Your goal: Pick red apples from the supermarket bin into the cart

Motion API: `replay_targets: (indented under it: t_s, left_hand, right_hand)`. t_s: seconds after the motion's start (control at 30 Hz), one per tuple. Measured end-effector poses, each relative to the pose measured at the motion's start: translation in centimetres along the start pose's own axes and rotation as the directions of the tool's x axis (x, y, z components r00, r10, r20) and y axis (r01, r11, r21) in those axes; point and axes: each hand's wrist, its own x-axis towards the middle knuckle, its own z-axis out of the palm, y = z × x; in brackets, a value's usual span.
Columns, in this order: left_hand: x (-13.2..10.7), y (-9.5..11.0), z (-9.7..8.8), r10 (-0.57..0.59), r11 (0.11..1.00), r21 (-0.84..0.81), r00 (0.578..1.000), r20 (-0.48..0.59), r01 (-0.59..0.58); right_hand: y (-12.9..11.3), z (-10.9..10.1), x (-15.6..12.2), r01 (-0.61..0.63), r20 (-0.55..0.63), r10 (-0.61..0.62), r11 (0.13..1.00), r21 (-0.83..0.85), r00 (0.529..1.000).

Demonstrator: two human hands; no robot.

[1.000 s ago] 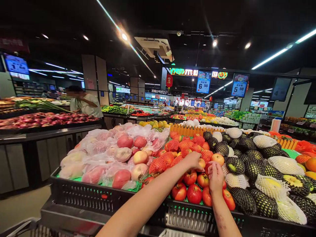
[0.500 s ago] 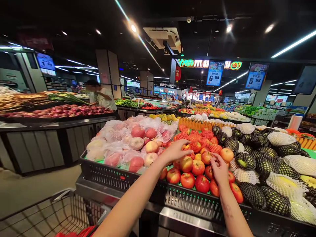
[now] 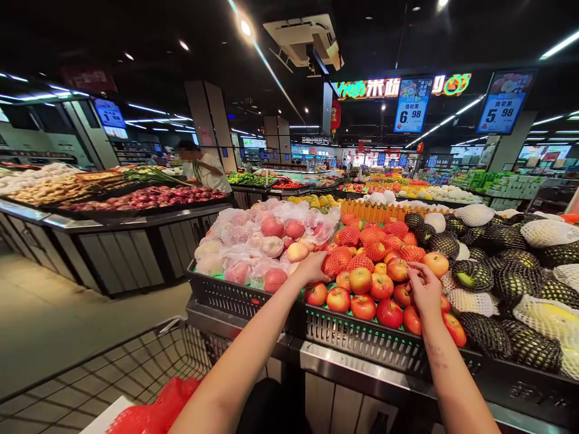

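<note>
While both arms reach over the front wall of a black crate, the left hand stands at the left end of a group of loose red apples, thumb and fingers parted beside a red-netted apple; whether they clasp it cannot be told. At the group's other end the right hand has its fingers bent, a red apple just left of the fingertips and a yellowish apple just beyond them; closure on either cannot be told. Between the hands lie the loose apples, the nearest row along the crate's front edge, with open air above. Sideways room is tighter: bagged fruit is heaped beyond the left hand on its left, and black-netted fruit crowds the right hand's right. Ahead of both, an orange fence edges the netted apples. Left of the left forearm, a wire cart holds a red bundle, with open aisle floor past its rim.
</note>
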Motion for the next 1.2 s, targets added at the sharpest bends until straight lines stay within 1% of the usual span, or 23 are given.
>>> replay_targets:
  t_s: [0.13,0.27,0.33,0.4,0.53,0.6,0.63,0.67,0.73,0.8,0.83,0.87,0.93,0.97,1.0,1.03,1.07,1.1,1.13,1.17,1.2]
  left_hand:
    - [1.0,0.2,0.0,-0.046,0.997,0.065,0.998,0.047,0.043]
    - [1.3,0.2,-0.3,-0.074,0.995,0.065,0.995,0.066,0.070]
    - [1.0,0.1,-0.4,-0.080,0.996,0.037,0.996,0.033,0.079]
    - [0.5,0.1,-0.8,-0.072,0.997,-0.003,0.997,-0.022,0.072]
    - [-1.1,0.2,-1.7,-0.067,0.994,-0.100,0.982,-0.174,0.050]
    - [-1.9,0.4,-1.9,-0.085,0.986,-0.162,0.956,-0.280,0.040]
    - [-2.3,0.6,-2.0,-0.099,0.980,-0.196,0.935,-0.340,0.033]
    - [-2.7,0.9,-2.0,-0.119,0.971,-0.237,0.906,-0.405,0.022]
    - [-3.3,1.7,-1.7,-0.180,0.943,-0.334,0.827,-0.532,-0.010]
    - [-3.8,3.2,-1.2,-0.251,0.904,-0.424,0.741,-0.623,-0.050]
    - [-4.0,4.2,-0.9,-0.285,0.886,-0.460,0.708,-0.646,-0.063]
    - [-4.2,5.4,-0.6,-0.314,0.872,-0.486,0.690,-0.652,-0.063]
    - [-4.6,8.3,0.2,-0.385,0.843,-0.537,0.681,-0.623,-0.014]
    - [-4.7,9.9,0.6,-0.398,0.835,-0.551,0.675,-0.622,-0.015]
    - [-4.8,11.6,1.2,-0.359,0.827,-0.556,0.683,-0.637,-0.084]
    - [-4.8,13.2,1.9,-0.282,0.803,-0.558,0.693,-0.664,-0.208]
    - [-4.7,14.8,2.7,-0.226,0.759,-0.573,0.700,-0.677,-0.309]
    - [-4.5,16.2,3.5,-0.177,0.724,-0.582,0.715,-0.676,-0.371]
    - [-4.1,17.5,4.4,-0.136,0.704,-0.571,0.709,-0.692,-0.423]
    - [-3.7,18.5,5.2,-0.057,0.708,-0.516,0.689,-0.722,-0.482]
    - [-3.2,19.4,6.0,0.005,0.709,-0.455,0.649,-0.761,-0.539]
  right_hand:
    - [0.0,0.0,0.0,-0.009,-0.002,0.009,1.000,0.006,1.000]
    - [-0.1,0.0,0.0,-0.019,0.006,0.019,1.000,0.006,1.000]
    - [-0.1,0.0,0.0,-0.020,0.012,0.020,1.000,0.001,1.000]
    - [-0.1,0.0,0.1,-0.019,0.022,0.019,1.000,-0.003,1.000]
    - [0.0,0.1,0.1,-0.008,0.050,0.009,1.000,-0.012,0.999]
    - [0.0,0.1,-0.1,-0.007,0.068,0.008,1.000,-0.020,0.998]
    - [0.0,0.2,-0.1,-0.008,0.078,0.010,1.000,-0.023,0.997]
    - [0.0,0.2,-0.2,-0.010,0.086,0.012,1.000,-0.023,0.996]
    - [-0.1,0.3,-0.3,-0.015,0.097,0.017,1.000,-0.019,0.995]
    - [-0.2,0.3,-0.3,-0.026,0.100,0.027,1.000,-0.008,0.995]
    - [-0.3,0.3,-0.2,-0.037,0.097,0.037,0.999,-0.003,0.995]
    - [-0.3,0.2,-0.2,-0.055,0.096,0.054,0.998,0.006,0.994]
    - [-0.4,-0.1,0.0,-0.106,0.115,0.102,0.994,0.034,0.988]
    - [-0.3,-0.3,0.0,-0.152,0.149,0.141,0.986,0.064,0.979]
    - [-0.1,-0.6,0.0,-0.210,0.203,0.186,0.972,0.102,0.961]
    - [0.2,-0.8,0.0,-0.290,0.250,0.247,0.945,0.152,0.936]
    - [0.5,-1.1,0.0,-0.380,0.286,0.321,0.907,0.182,0.903]
    - [0.9,-1.4,-0.1,-0.463,0.282,0.400,0.860,0.213,0.872]
    - [1.3,-1.7,-0.2,-0.527,0.234,0.478,0.812,0.251,0.847]
    - [1.6,-1.9,-0.3,-0.567,0.171,0.541,0.767,0.302,0.823]
    - [1.9,-2.0,-0.4,-0.582,0.117,0.583,0.729,0.360,0.804]
